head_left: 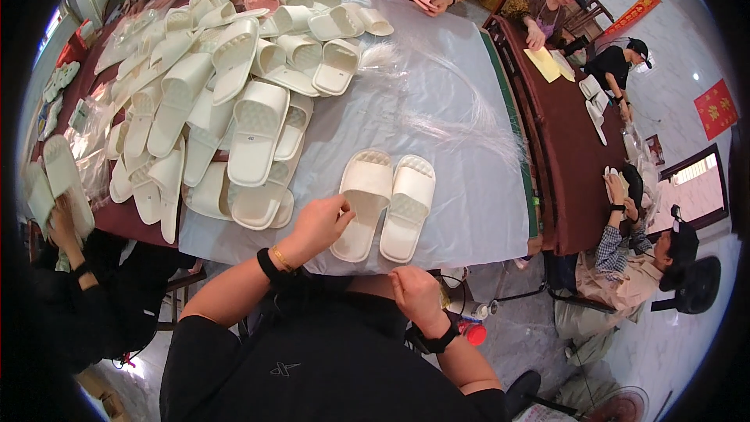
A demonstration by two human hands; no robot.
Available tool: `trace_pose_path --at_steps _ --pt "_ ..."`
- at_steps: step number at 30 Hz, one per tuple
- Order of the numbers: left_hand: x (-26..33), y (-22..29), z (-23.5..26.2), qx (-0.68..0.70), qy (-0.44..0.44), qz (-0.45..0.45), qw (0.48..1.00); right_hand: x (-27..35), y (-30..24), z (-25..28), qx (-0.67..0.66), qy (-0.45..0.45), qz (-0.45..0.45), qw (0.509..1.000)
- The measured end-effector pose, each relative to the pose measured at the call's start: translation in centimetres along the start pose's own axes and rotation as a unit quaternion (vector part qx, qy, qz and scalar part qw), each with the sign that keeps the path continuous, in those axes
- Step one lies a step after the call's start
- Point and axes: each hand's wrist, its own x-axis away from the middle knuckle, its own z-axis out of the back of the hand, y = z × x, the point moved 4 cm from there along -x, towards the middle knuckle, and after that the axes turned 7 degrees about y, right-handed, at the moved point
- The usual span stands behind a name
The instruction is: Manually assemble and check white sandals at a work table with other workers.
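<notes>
Two cream slippers lie side by side before me, toes pointing away: a left slipper (363,207) and a right slipper (408,207). My left hand (316,228) is at the near left part of the left slipper, its thumb and fingertips pinched together. Whether it grips the slipper's edge or something thin, I cannot make out. My right hand (418,297) is closed in front of my body, just off the table's near edge, below the right slipper. Anything between its fingers is hidden. To the left rises a large heap of similar slippers (258,129), tumbled over one another.
A pale plastic sheet (484,227) covers the table, with fine white strands (469,133) lying across it. At the left, a co-worker's hand (61,223) holds slippers. Other people work across the table and along a dark red table (570,187) at the right.
</notes>
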Motion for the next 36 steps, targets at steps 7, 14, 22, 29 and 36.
trace_pose_path --at_steps 7,14,22,29,36 --pt "2.7 4.9 0.8 0.042 -0.194 -0.151 0.968 -0.4 -0.5 -0.2 0.004 0.007 -0.011 1.000" --pt "3.2 2.8 -0.4 0.013 -0.129 -0.199 0.971 -1.2 -2.2 -1.3 -0.028 0.014 0.015 0.999" --pt "2.7 2.6 0.1 -0.010 -0.121 -0.205 0.971 -1.7 -3.2 -2.4 -0.028 -0.031 0.024 0.999" --pt "-0.1 2.0 -1.0 -0.047 0.023 -0.185 0.981 -4.4 1.3 -3.8 0.007 -0.002 -0.082 0.997" --pt "0.1 1.0 -0.8 -0.033 0.041 -0.152 0.987 -5.0 4.5 -2.6 -0.037 0.073 -0.165 0.983"
